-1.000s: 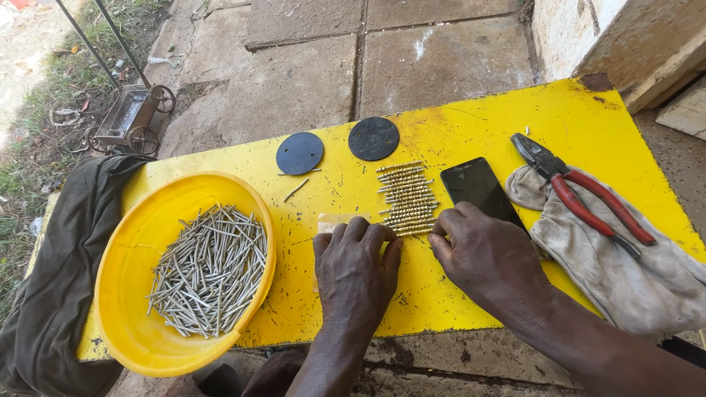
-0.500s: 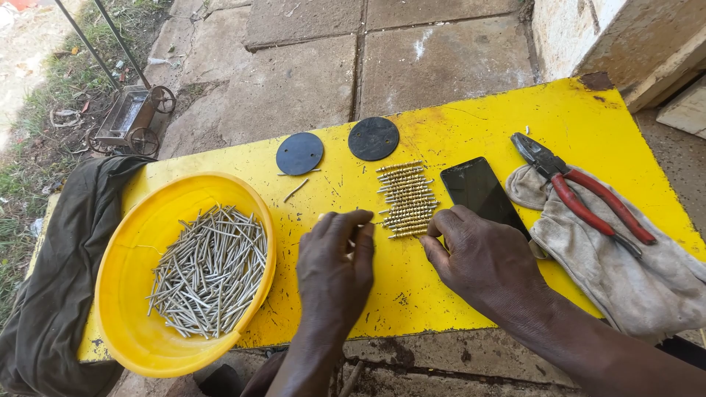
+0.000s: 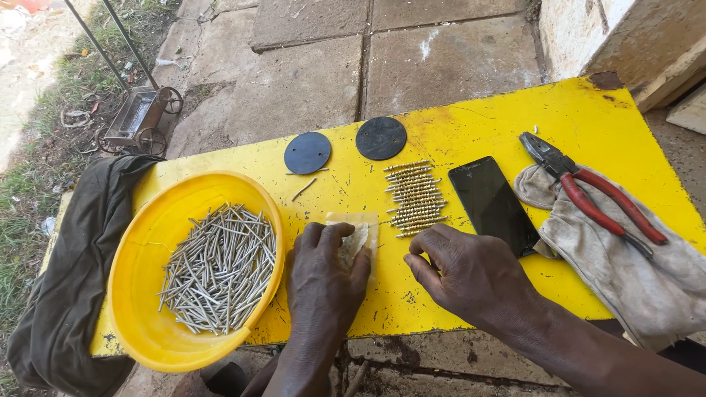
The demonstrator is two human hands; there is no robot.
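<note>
My left hand [image 3: 323, 276] presses on a pale rectangular scrap of abrasive paper [image 3: 362, 234] lying on the yellow board [image 3: 471, 125], with something small under the fingers that I cannot make out. My right hand [image 3: 471, 276] rests beside it, fingers curled, fingertips just below a neat row of brass-coloured nails [image 3: 416, 197]. To the left stands a yellow bowl [image 3: 140, 242] holding several grey steel nails [image 3: 219, 266]. One loose nail [image 3: 303, 189] lies between the bowl and the row.
Two black round discs [image 3: 307, 153] [image 3: 381, 137] lie at the board's far edge. A black phone [image 3: 494, 206] sits right of the row, then red-handled pliers [image 3: 588, 191] on a dirty cloth [image 3: 640, 272]. A dark garment [image 3: 70, 272] hangs at left. Paving and a small wheeled metal tray [image 3: 141, 114] lie beyond.
My left hand has slid left and towards me, away from the brass-coloured row, and the pale paper now shows under its fingertips. My right hand has barely moved.
</note>
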